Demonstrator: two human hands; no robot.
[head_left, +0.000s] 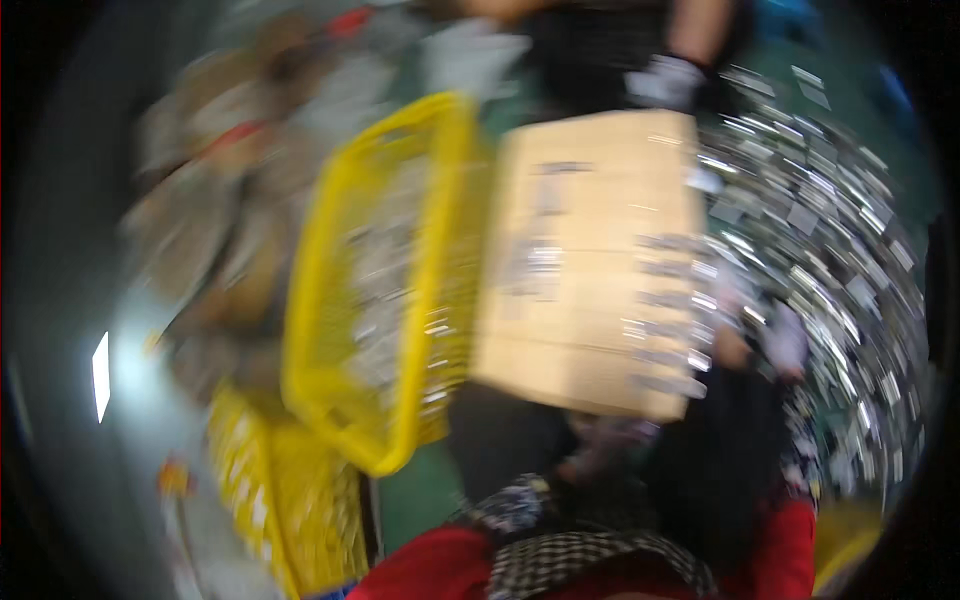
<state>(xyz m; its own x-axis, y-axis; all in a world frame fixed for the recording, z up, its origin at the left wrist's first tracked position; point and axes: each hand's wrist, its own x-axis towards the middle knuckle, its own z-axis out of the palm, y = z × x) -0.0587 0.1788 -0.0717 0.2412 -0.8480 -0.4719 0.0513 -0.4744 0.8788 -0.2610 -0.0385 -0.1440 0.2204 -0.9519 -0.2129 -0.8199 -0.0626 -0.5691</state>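
Observation:
Motion smears the whole view. A tan cardboard box or board (pixel 590 230) lies in front of me, with short grey marks or pieces along its right edge. My left hand (pixel 605 440), in a pale glove, is close to the box's near edge; its fingers are too blurred to read. To the right of the box is my right hand (pixel 785 340), gloved too, beside a wide spread of small shiny metal-like pieces (pixel 815 215). Whether it holds one of them is unclear. A yellow plastic basket (pixel 425 300) stands left of the box, with pale, shiny pieces inside.
A co-worker's gloved hand (pixel 668 82) is at the far edge of the box. Another yellow basket (pixel 290 480) stands at the lower left. Brown, sack-like bundles (pixel 200 220) are piled at the far left. Part of something yellow (pixel 845 545) shows at the lower right.

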